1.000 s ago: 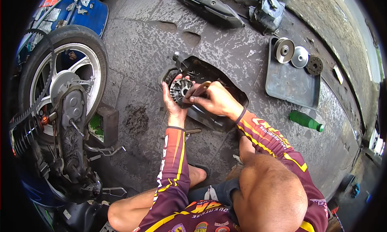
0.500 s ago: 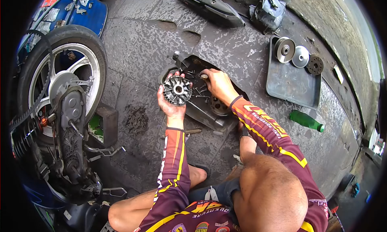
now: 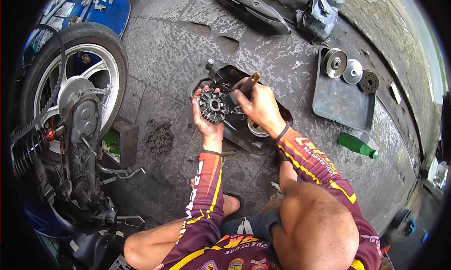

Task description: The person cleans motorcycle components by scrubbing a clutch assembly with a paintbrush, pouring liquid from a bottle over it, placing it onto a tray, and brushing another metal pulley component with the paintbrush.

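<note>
Floor: dark grey paving with joints, pale worn patches, two shallow dips near the top and a blackish stain left of the hands.
Left hand: fingers wrapped around a finned metal disc, held over the left part of a black cover lying on the floor.
Right hand: closed on a stubby brown handle, just beside the disc; its lower end is hard to make out.
Cover: small bolts lie inside.
Right side: grey tray with three round parts along its top end, green bottle lying below it.
Left side: wheel near a blue panel.
Upper right: rough raised ground bordering the paving.
</note>
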`<move>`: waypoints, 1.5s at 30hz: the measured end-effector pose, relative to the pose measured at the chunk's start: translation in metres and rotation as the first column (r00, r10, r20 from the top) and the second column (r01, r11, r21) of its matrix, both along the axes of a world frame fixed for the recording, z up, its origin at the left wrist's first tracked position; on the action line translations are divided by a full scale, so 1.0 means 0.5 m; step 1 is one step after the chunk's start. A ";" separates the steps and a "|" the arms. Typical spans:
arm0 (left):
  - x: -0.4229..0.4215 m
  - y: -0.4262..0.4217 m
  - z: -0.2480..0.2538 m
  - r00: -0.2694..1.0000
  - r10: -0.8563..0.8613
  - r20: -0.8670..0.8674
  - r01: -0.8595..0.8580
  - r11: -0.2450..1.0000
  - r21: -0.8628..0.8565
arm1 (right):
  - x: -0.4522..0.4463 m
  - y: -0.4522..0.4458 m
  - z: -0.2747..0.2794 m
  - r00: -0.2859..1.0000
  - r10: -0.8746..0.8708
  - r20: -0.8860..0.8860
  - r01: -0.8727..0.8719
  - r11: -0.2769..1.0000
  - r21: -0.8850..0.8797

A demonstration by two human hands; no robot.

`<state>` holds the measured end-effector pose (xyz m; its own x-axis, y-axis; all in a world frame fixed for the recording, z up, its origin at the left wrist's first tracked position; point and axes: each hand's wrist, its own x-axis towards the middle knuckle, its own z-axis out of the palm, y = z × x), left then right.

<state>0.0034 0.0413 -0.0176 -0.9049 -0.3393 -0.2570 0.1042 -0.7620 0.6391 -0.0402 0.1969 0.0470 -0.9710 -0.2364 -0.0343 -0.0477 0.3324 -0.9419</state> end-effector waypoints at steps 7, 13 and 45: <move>0.003 0.001 -0.004 0.998 0.049 -0.042 -0.060 0.945 -0.321 | -0.001 -0.005 -0.039 0.998 -0.047 0.048 0.048 0.999 -0.024; -0.001 0.004 0.001 0.999 0.043 -0.007 -0.041 0.857 -0.514 | 0.001 -0.011 -0.087 0.994 -0.105 0.016 0.105 0.994 0.024; 0.006 -0.015 -0.019 0.993 0.103 0.059 -0.072 0.921 -0.384 | 0.003 -0.003 -0.116 0.982 -0.160 -0.104 0.162 0.987 0.006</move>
